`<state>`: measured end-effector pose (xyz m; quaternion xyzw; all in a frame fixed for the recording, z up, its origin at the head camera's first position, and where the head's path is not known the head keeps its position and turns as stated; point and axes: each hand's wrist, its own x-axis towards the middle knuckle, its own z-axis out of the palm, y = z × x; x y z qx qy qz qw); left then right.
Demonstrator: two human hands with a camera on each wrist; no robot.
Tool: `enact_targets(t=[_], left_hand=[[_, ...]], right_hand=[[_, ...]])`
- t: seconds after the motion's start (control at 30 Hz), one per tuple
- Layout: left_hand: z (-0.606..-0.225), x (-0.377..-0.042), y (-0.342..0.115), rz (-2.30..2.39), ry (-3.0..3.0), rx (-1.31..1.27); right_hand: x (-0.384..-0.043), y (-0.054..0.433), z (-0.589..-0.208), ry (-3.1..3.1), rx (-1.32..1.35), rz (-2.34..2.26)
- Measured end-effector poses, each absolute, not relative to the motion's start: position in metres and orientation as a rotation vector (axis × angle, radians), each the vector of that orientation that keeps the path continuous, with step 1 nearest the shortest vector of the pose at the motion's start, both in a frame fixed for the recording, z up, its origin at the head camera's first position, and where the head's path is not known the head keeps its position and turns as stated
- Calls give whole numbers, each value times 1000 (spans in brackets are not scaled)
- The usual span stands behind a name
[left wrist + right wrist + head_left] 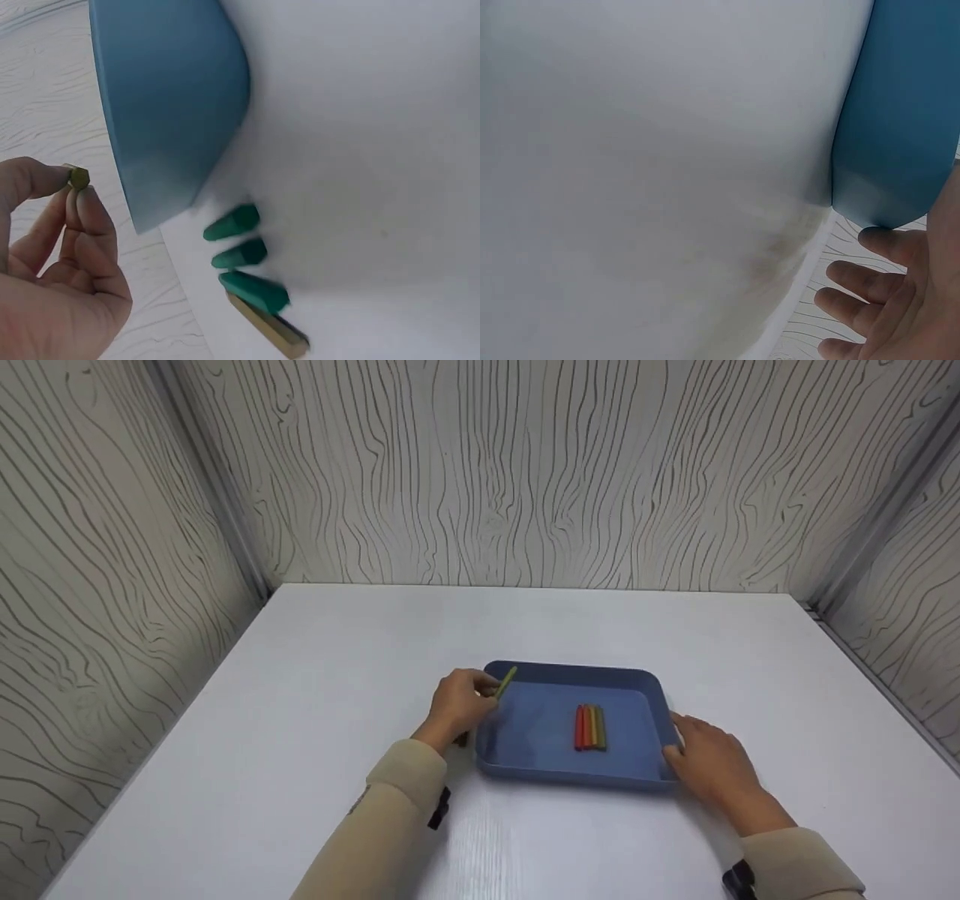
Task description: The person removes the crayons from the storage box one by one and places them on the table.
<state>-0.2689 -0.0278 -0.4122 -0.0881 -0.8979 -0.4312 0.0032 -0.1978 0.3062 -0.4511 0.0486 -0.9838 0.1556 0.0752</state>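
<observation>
In the head view my left hand [459, 703] is over the left rim of a shallow blue tray [529, 735]. It pinches an olive-green crayon [505, 682] between thumb and fingers, slanting up; the left wrist view shows the crayon's six-sided end. Inside the tray a row of crayons lies side by side: red crayons [580, 727], an orange-yellow crayon [593, 726] and an olive crayon [601, 727]. My right hand [712, 757] holds the tray's right side, thumb over the rim and index finger at the outer wall, the other fingers loose.
On the white table [337, 660], left of the tray, lie several more crayons: dark green crayons [238, 253] and a brownish crayon [270, 326], mostly hidden by my left hand in the head view. Wood-patterned panels [495, 472] stand behind and at both sides.
</observation>
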Motion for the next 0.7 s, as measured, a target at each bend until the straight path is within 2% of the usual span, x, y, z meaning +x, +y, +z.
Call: enact_targets(t=[0.7], left_hand=[[-431,-261,-103,-1345,-2803,-47]], right_hand=[[-198,307,-451,-2960,138,486]])
